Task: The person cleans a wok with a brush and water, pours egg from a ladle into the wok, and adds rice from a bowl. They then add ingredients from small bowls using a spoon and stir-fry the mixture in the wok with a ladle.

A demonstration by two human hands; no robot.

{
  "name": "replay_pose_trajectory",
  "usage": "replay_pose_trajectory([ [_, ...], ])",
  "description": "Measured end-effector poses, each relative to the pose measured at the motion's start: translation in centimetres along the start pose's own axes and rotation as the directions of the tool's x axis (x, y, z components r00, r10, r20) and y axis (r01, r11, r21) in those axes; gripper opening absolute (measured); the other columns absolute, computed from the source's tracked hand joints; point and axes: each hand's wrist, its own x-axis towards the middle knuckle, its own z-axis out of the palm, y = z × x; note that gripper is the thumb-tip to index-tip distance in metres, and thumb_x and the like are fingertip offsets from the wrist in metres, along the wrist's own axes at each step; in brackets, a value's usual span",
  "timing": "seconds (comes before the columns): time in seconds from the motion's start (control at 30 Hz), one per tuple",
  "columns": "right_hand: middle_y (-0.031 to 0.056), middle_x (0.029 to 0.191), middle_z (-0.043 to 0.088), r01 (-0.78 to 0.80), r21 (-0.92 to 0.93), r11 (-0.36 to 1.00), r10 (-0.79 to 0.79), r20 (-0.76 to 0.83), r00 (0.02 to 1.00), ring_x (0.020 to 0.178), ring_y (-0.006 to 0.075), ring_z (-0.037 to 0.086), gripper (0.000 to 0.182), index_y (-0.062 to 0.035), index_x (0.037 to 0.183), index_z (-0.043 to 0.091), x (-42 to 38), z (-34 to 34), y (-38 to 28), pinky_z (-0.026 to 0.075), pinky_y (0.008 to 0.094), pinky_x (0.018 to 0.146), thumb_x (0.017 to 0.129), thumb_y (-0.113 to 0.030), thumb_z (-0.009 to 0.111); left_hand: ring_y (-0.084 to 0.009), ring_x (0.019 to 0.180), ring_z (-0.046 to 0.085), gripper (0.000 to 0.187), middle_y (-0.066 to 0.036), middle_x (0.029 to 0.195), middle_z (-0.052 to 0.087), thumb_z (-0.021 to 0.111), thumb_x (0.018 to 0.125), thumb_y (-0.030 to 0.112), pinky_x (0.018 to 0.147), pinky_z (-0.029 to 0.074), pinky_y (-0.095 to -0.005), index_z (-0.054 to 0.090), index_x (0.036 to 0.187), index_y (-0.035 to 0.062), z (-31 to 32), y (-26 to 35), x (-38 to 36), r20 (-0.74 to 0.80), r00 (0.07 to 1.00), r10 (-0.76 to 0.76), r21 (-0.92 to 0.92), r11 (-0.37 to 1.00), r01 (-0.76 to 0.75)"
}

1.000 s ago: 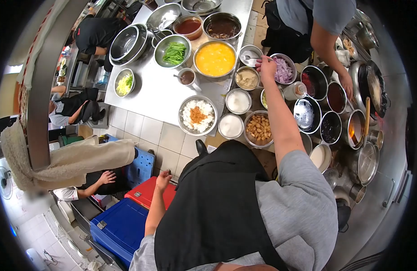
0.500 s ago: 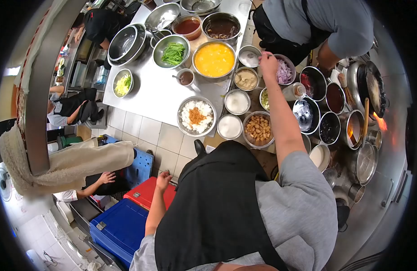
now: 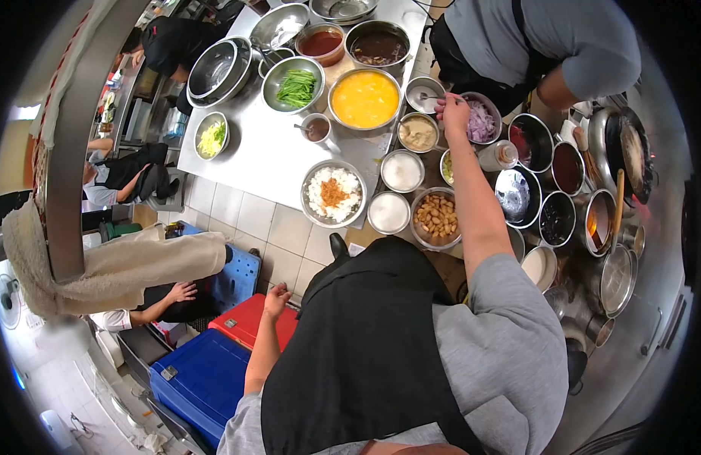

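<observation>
My right hand [image 3: 453, 112] is closed on the handle of a small spoon [image 3: 431, 96]. The spoon's end is over a small metal bowl [image 3: 413, 101] of pale contents, which I cannot make out. Beside that hand are a bowl of chopped purple onion [image 3: 482, 121] and a bowl of tan paste [image 3: 417, 133]. A metal bowl [image 3: 312, 215] of white rice-like food, topped with orange-brown powder [image 3: 334, 192], rests at the table's near corner. Low at my left side, my left hand [image 3: 276, 299] is loosely curled with nothing visible in it, above a red box [image 3: 248, 322].
The metal table [image 3: 263, 163] holds beaten egg [image 3: 364, 98], cut greens [image 3: 296, 89] and sauces. Two tubs of white granules [image 3: 402, 171] and a bowl of brown chunks [image 3: 435, 218] stand before me. Several pots and a wok [image 3: 635, 152] line the right. Other people work nearby.
My right hand has shifted slightly, and the spoon now shows over the small bowl. The view has moved a little. My left hand stays low at my side.
</observation>
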Motion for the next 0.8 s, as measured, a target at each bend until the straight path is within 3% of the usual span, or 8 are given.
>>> replay_pose_trajectory([
  [0.27,0.0125,0.087,0.067,0.018,0.036,0.999,-0.019,0.017,1.0,0.061,0.0163,0.064,0.024,-0.0007,0.109,0.058,-0.2,-1.4,0.1,0.047,0.0262,0.047,0.098,-0.02,0.05,-0.0172,0.091,0.062,0.047,-0.01,0.103,0.066,0.072,0.082,0.015,0.079,0.05,-0.0289,0.057,0.125,0.0019,0.2,0.5,-1.3,-0.006,1.0,-0.014,-0.035,0.999,0.014],
  [0.47,0.0113,0.09,0.068,-0.094,0.198,0.976,0.092,0.019,0.996,0.064,0.0165,0.065,0.024,-0.0033,0.113,0.058,-0.6,-2.5,0.1,0.047,0.0252,0.05,0.098,-0.021,0.05,-0.0162,0.092,0.062,0.047,-0.008,0.1,0.066,0.071,0.082,0.017,0.081,0.049,-0.0291,0.058,0.125,0.0019,-0.2,-0.6,-0.2,-0.006,1.0,-0.001,0.051,0.999,0.001],
  [0.6,0.0111,0.088,0.068,-0.109,0.367,0.924,0.101,0.043,0.994,0.063,0.0161,0.065,0.021,-0.0021,0.108,0.058,-5.3,-4.5,-3.2,0.048,0.025,0.048,0.095,-0.018,0.054,-0.0154,0.09,0.062,0.044,-0.006,0.097,0.065,0.068,0.085,0.02,0.08,0.049,-0.0289,0.058,0.124,0.0042,-0.1,0.6,1.3,0.029,0.986,0.163,0.093,0.982,-0.165],
  [0.67,0.0112,0.087,0.068,-0.025,0.388,0.921,-0.001,0.066,0.998,0.065,0.0157,0.065,0.023,-0.0015,0.109,0.059,-9.5,-5.6,-5.4,0.047,0.0236,0.05,0.095,-0.018,0.054,-0.0153,0.091,0.062,0.042,-0.006,0.104,0.064,0.065,0.088,0.021,0.081,0.05,-0.0312,0.055,0.126,0.0065,0.5,5.4,0.2,0.125,0.981,0.146,-0.171,0.978,-0.124],
  [0.8,0.0108,0.086,0.068,-0.025,0.36,0.932,-0.041,0.176,0.984,0.066,0.0146,0.065,0.023,-0.0022,0.11,0.06,-18.6,-5.5,-8.0,0.046,0.0216,0.051,0.095,-0.02,0.054,-0.0156,0.094,0.061,0.043,-0.006,0.111,0.062,0.062,0.09,0.022,0.081,0.05,-0.0332,0.052,0.129,0.0069,1.7,14.5,-0.5,0.212,0.94,0.268,-0.305,0.932,-0.197],
])
